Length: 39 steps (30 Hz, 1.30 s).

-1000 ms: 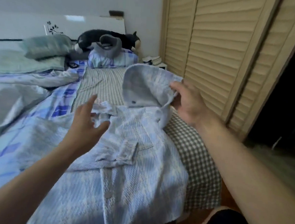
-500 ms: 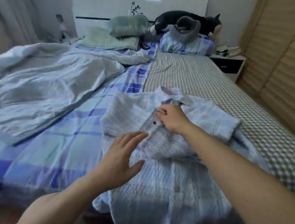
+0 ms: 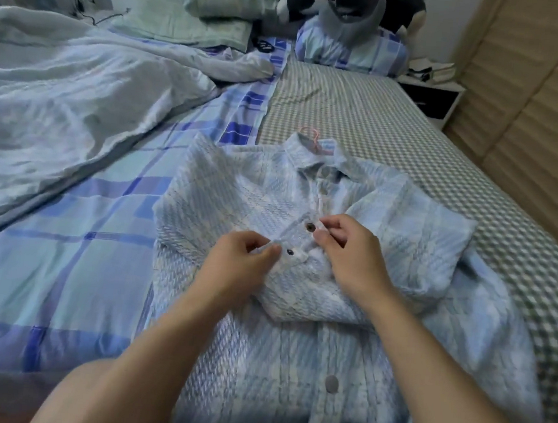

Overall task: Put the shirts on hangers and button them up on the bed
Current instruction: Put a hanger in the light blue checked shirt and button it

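Both grips pinch closed on the shirt point(image 3: 302, 233) placket: left hand point(image 3: 240, 261), right hand point(image 3: 351, 250).

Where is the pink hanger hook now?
In the head view, the pink hanger hook pokes out of the shirt collar onto the checked sheet, beyond both hands.

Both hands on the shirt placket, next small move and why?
Probably push the dark button through the edge the right hand pinches. The left hand holds the flap beside a second button, both unfastened. The pink hanger hook already shows above the collar of the shirt.
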Tool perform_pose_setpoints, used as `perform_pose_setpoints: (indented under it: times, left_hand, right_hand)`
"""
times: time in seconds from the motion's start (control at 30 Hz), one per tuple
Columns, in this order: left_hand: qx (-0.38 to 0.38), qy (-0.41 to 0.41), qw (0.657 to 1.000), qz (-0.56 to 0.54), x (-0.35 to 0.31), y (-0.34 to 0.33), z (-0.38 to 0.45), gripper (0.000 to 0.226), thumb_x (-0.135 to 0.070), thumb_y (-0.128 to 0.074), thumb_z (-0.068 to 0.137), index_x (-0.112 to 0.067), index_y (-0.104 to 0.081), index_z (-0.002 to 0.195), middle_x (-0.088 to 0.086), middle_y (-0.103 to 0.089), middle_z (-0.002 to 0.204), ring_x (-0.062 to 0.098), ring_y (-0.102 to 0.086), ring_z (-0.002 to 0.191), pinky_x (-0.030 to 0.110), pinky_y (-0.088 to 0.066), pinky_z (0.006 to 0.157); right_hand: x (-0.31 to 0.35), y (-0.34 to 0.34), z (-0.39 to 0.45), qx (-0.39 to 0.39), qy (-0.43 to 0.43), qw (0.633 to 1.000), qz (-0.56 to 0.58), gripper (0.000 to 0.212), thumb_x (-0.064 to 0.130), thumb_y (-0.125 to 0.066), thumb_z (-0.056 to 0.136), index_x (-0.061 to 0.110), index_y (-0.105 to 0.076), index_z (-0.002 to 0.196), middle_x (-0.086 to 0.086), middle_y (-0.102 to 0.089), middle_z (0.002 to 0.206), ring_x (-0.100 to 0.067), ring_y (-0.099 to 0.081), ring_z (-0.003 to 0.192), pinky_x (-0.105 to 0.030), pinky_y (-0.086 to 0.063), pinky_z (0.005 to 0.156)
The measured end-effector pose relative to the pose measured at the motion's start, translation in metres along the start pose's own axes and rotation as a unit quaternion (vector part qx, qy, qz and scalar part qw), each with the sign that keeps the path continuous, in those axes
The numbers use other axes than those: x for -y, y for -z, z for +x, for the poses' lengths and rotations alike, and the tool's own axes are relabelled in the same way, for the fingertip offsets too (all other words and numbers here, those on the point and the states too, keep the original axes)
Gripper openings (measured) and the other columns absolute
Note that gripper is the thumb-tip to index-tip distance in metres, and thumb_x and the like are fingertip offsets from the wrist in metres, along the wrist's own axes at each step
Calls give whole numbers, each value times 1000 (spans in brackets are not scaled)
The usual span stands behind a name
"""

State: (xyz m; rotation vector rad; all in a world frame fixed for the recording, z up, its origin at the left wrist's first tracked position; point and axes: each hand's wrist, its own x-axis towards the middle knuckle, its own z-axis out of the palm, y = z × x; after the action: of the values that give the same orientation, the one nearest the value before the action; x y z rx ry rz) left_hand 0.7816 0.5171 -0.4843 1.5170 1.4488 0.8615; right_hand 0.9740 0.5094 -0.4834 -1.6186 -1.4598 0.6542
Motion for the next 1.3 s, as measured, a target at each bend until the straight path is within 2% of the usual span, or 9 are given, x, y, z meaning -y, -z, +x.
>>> perform_pose_setpoints:
  times: [0.1,0.23,0.3,0.43,0.6,0.83,0.93,1.07,1.3]
  left_hand:
    - [25,43,999,-16,-4,4,5,21,-30,-70,92,-16,-72,77,-3,-66,65,10,-58,54,26,-44,54]
    - [44,82,992,-80,-7,8,6,21,-34,-71,75,-23,-63,59,-1,-55,58,19,-53,57,36,-40,58]
    - [39,83,987,-131,-6,8,4,18,-30,-70,70,-23,-60,57,-2,-54,58,18,-51,58,35,-38,62]
    - [27,95,974,-205,-1,8,4,20,-6,-73,86,-18,-61,75,7,-63,64,21,-55,58,33,-40,61]
    - [54,73,965,-244,-1,12,-5,16,-5,-71,92,-14,-57,96,17,-71,75,28,-60,67,41,-44,66]
    - [32,-48,990,-132,-4,2,-16,22,-4,-59,99,-24,-67,103,-1,-60,62,13,-40,46,22,-31,44]
    - [-15,-77,994,-73,-2,-8,-20,23,-9,-61,97,-30,-72,101,-4,-71,77,8,-53,54,24,-41,52]
    - [-56,-76,994,-52,-4,-15,-28,15,-17,-72,92,-30,-71,99,-22,-70,90,-4,-63,89,13,-45,73]
    - [-47,-4,978,-203,-7,-14,-26,26,-4,-72,91,-21,-55,99,-3,-66,69,12,-44,45,23,-33,42]
  right_hand:
    - [-4,-4,-2,-15,31,999,-14,11,27,-67,97,29,-71,107,24,-67,91,13,-63,90,-5,-46,71]
    - [1,-1,-3,-41,126,991,-25,3,21,-73,93,23,-74,95,13,-66,97,-9,-63,97,-24,-50,84]
    - [6,-1,-7,-47,149,987,-28,5,19,-74,91,23,-72,89,15,-64,93,-9,-60,97,-21,-46,85]
    - [14,-15,-21,-65,130,988,-50,8,20,-76,89,20,-71,82,16,-64,82,-5,-58,88,-13,-42,78]
    - [14,-19,-23,-46,62,997,-12,11,27,-73,91,29,-71,81,15,-68,82,-2,-63,87,-10,-44,75]
    - [16,-20,-24,-58,43,997,11,10,26,-72,93,28,-72,83,13,-70,84,-2,-65,85,-9,-46,73]
    - [14,-23,-24,-67,34,997,14,9,27,-72,93,26,-72,84,11,-70,84,-3,-66,84,-14,-50,73]
    - [14,-23,-25,-74,35,996,24,10,29,-72,92,22,-72,85,10,-70,83,-4,-66,83,-13,-49,71]
    - [16,-17,-28,-44,47,997,50,1,21,-76,89,21,-76,88,9,-72,89,-4,-67,89,-11,-48,78]
